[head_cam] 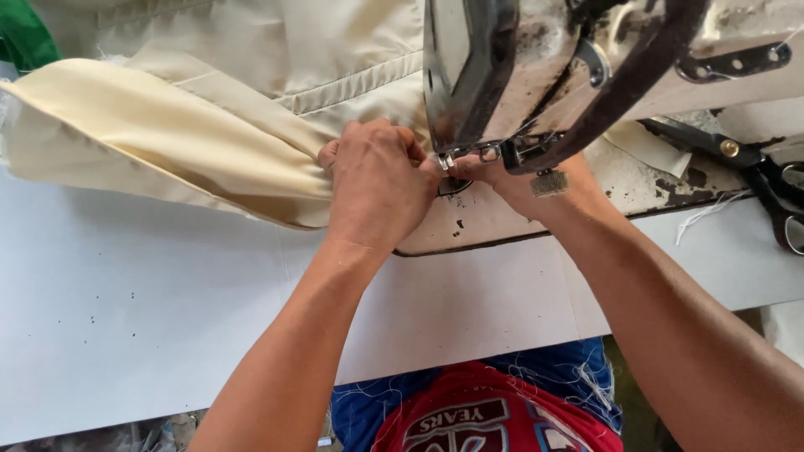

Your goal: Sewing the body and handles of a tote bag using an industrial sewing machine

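The needle area of the sewing machine (536, 75) was mostly hidden: its worn metal head crossed the top of the view from 12 to 2 o'clock and covered the fingertips of the right hand (511, 180). Whether those fingers pinched anything could not be told; only the knuckles and wrist showed beneath the presser foot (446, 161). The machine's upper part was cut off by the frame edge.

The left hand (377, 184) sat at the centre, fingers curled tight and gripping a bunched fold of cream fabric (167, 134) right beside the presser foot. The fabric spread from the hands toward 9 and 11 o'clock, its far end running out of view at the left edge, with a stitched seam visible toward 12 o'clock.

At 3 o'clock, black scissors (754, 167) lay on the machine bed (502, 222), partly cut off by the right edge. A scrap of green cloth (25, 33) showed at 10 o'clock.

Both forearms reached up from 6 and 4 o'clock, crossing the white table (126, 310), which lay open from 7 to 9 o'clock. The table's near edge ran along the bottom, with the person's red and blue shirt (494, 410), flecked with loose threads, below it at 6 o'clock.
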